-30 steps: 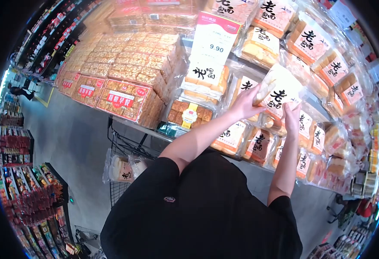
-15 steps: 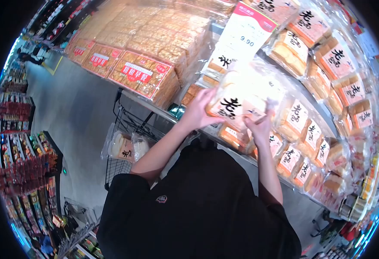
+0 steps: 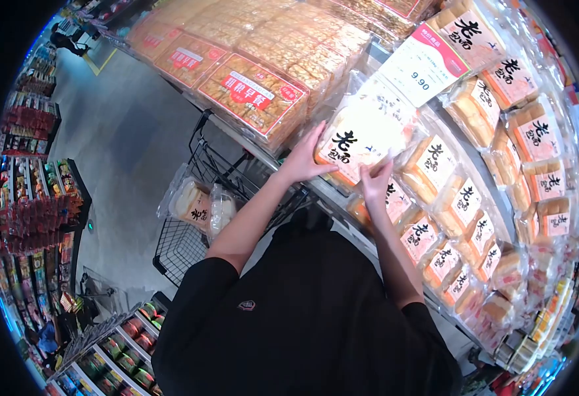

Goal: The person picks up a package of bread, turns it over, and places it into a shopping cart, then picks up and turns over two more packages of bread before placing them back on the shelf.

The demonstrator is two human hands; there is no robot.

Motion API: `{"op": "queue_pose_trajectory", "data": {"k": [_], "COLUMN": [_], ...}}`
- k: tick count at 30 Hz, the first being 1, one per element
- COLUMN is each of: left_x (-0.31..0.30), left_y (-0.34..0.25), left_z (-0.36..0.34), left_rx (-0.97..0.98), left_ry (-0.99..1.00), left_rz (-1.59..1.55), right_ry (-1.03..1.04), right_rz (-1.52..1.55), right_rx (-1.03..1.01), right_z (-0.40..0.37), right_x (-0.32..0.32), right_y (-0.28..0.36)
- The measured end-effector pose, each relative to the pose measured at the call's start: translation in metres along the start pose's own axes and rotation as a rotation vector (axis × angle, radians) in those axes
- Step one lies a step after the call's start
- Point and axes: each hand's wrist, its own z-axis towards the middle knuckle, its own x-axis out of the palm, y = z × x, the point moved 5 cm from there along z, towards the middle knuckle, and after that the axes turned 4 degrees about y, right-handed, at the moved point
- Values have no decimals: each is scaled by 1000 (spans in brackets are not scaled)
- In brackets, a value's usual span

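A clear-wrapped bread package (image 3: 358, 142) with black characters on its label lies at the front of the display, between my two hands. My left hand (image 3: 307, 158) grips its left side, thumb along the lower edge. At its lower right corner, my right hand (image 3: 376, 178) holds the wrapper with thumb and fingers. Just behind stands a price sign (image 3: 424, 63) reading 9.90. Similar bread packages (image 3: 461, 201) fill the shelf to the right. Boxed packs with red labels (image 3: 253, 96) are stacked to the left.
A black wire shopping cart (image 3: 180, 244) stands at the left below the display edge, with a wrapped bread package (image 3: 197, 206) in it. Store shelves (image 3: 35, 191) line the far left. A person (image 3: 70, 41) is in the distance at upper left.
The view has shifted, so the display sits differently in it. The held bread package now appears lower onto the shelf, beside the price sign, and both hands still hold it.
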Motion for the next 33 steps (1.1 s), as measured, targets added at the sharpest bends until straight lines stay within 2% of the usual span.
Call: {"op": "queue_pose_trajectory", "data": {"k": [2, 6, 7, 8, 10, 13, 16, 21, 23, 25, 29, 33], "left_x": [0, 8, 10, 11, 8, 10, 13, 11, 9, 8, 6, 10], "left_y": [-5, -4, -1, -2, -6, -1, 1, -1, -3, -8, -10, -6], "left_z": [0, 11, 13, 16, 20, 23, 24, 22, 18, 11, 1, -2], "left_rx": [-8, -18, 26, 145, 164, -14, -63, -45, -21, 13, -34, 81], "left_ry": [17, 29, 49, 7, -11, -10, -9, -20, -56, -99, -33, -71], "left_rz": [-101, 46, 32, 58, 1, -92, -73, -78, -46, 20, -32, 68], "right_ry": [101, 47, 38, 15, -52, -15, -36, -58, -43, 10, 42, 82], "right_rz": [34, -225, -160, -299, -362, -168, -161, -255, -175, 14, 22, -60], "right_rx": [-29, -12, -4, -54, 34, 70, 29, 305, 256, 34, -49, 127], "right_z": [-10, -14, -16, -13, -13, -16, -12, -14, -17, -23, -36, -36], "right_x": [2, -12, 4, -5, -11, 1, 0, -10, -5, 0, 7, 1], "right_y": [-4, -27, 10, 0, -8, 2, -1, -18, -16, -14, 1, -6]}}
